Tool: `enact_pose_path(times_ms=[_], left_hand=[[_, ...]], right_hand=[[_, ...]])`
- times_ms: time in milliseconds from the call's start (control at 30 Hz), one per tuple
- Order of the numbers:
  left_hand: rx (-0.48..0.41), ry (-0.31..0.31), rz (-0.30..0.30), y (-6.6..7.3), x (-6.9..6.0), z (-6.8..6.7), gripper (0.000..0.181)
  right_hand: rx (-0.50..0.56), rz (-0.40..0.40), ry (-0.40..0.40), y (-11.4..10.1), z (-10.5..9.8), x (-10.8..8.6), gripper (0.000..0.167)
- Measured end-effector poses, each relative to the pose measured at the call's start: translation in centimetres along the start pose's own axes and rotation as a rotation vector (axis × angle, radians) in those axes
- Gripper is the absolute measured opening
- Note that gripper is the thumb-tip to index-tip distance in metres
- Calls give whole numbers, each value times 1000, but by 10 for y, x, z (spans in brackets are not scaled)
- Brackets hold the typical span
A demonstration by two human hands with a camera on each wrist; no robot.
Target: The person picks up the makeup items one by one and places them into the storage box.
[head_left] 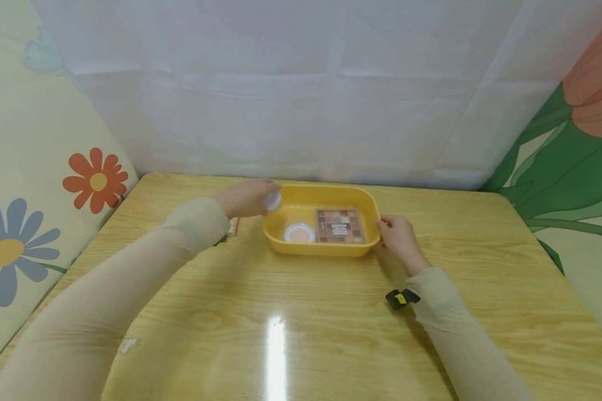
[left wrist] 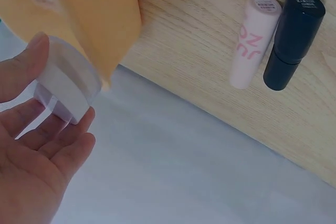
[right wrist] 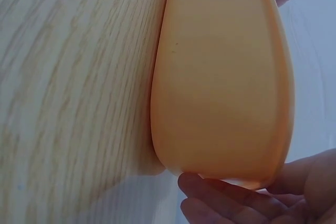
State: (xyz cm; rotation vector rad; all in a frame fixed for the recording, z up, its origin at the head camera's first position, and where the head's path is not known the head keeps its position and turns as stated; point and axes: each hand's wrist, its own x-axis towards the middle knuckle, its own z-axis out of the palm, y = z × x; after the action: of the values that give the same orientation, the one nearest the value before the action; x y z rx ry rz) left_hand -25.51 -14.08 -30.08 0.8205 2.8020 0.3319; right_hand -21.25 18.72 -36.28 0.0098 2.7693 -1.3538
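I see a wide lane over the surface (head_left: 331, 301) between the sleeves (head_left: 456, 328), up to the yellow tub (head_left: 321, 250) — inside, one could reach down behind the round case (head_left: 300, 233), but the palette (head_left: 339, 227) fills the right half. Left fingers (left wrist: 76, 153), with a round container (left wrist: 63, 85), block the left rim; right fingers (right wrist: 220, 203) bar the other end. A pink tube (left wrist: 254, 45) and black tube (left wrist: 294, 38) crowd the left — a white curtain (head_left: 301, 122) closes the back.

left sleeve (head_left: 100, 301): long, beige | right sleeve (head_left: 464, 334): beige | right cuff (head_left: 428, 281): black device (head_left: 411, 296), yellow mark (head_left: 400, 299)
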Motion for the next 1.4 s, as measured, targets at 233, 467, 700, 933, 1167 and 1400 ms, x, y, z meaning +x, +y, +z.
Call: enact_pose_path(times_ms=[233, 467, 700, 933, 1167, 1400], left_hand=[[56, -3, 19, 5, 9, -1, 63], [23, 10, 9, 3, 22, 3, 65], [41, -7, 66, 2, 30, 6, 63], [93, -6, 136, 8, 32, 8, 60], [232, 25, 245, 13, 40, 10, 56], [286, 11, 265, 15, 46, 11, 59]], right_hand=[[6, 5, -4, 0, -1, 0, 35], [2, -1, 3, -1, -1, 0, 34], [14, -5, 5, 0, 0, -2, 33], [50, -40, 8, 9, 0, 2, 32], [10, 4, 0, -4, -2, -5, 34], [23, 4, 6, -4, -1, -4, 33]])
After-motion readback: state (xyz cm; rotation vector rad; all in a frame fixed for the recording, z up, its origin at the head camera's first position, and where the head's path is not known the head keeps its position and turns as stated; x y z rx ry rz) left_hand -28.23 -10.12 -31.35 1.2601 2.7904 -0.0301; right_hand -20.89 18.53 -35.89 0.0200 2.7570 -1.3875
